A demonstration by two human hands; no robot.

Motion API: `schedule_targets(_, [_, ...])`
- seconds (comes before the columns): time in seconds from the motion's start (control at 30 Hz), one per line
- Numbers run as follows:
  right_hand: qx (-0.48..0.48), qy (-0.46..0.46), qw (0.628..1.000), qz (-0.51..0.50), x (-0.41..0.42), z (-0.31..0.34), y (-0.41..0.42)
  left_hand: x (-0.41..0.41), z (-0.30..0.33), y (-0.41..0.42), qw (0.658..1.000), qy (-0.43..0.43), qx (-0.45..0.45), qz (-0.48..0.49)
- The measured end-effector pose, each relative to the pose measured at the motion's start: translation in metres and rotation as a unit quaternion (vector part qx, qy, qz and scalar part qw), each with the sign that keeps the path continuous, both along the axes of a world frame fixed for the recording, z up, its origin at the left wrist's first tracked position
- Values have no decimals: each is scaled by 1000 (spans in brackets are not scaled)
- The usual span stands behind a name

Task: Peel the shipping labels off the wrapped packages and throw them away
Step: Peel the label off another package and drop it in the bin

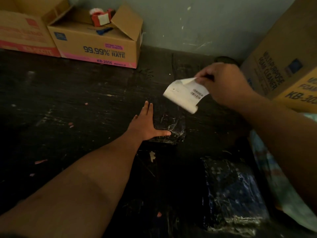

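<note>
Floor (68, 103): dark, scuffed, dotted with small pink and pale scraps.
Wall (197, 23): pale grey-green, scratched, behind the floor.
Foam-cleaner carton (277, 66): big brown box at far right, tilted, printed "FOAM CLEANER".
Open carton (96, 43): against the wall at upper left, flaps up, printed "99.99% RATE"; red-and-white item (101, 18) inside, not identifiable.
Second carton (22, 31): touching the open carton's left side, red print.
Blue wrapped package (235, 191): shiny film over dotted blue, lying on the floor at lower right.
Dark wrapped package (171, 129): black with crinkled clear film, on the floor in the middle, under the left thumb.
Left hand (145, 124): flat, fingers straight and together, thumb spread out and pressing on the dark wrapped package.
Right hand (223, 85): raised above the floor, fingers curled and pinching the label's upper corner.
Shipping label (185, 95): white, curled, small barcode print showing, held in the air off the packages, above and right of the dark wrapped package.
</note>
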State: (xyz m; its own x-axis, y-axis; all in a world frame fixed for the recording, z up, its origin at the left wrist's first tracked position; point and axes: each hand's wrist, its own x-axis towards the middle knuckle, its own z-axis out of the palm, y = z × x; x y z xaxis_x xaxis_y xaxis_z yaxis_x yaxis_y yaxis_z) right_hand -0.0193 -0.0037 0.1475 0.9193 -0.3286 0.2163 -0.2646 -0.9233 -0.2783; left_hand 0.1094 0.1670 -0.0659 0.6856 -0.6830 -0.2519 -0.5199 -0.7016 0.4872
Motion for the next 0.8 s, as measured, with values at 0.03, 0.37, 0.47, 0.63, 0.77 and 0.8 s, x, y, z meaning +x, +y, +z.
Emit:
schedule_targets(0.03, [-19, 3, 1000, 8, -1, 7, -2, -2, 2, 0, 1000, -5, 8, 0])
schedule_targets(0.37, [-105, 98, 989, 25, -40, 41, -34, -18, 28, -8, 995, -59, 84, -20])
schedule_targets(0.47, [-104, 125, 987, -5, -61, 48, -53, -28, 44, -20, 992, -89, 76, -44])
schedule_targets(0.63, [-106, 165, 978, -67, -125, 58, -103, -75, 69, -69, 991, -121, 2, -59])
schedule_targets(0.77, [-154, 188, 963, -117, -198, 66, -145, -142, 87, -122, 981, -157, -73, -89])
schedule_targets(0.8, [-164, 190, 960, -123, -218, 67, -156, -161, 90, -136, 978, -162, -83, -101])
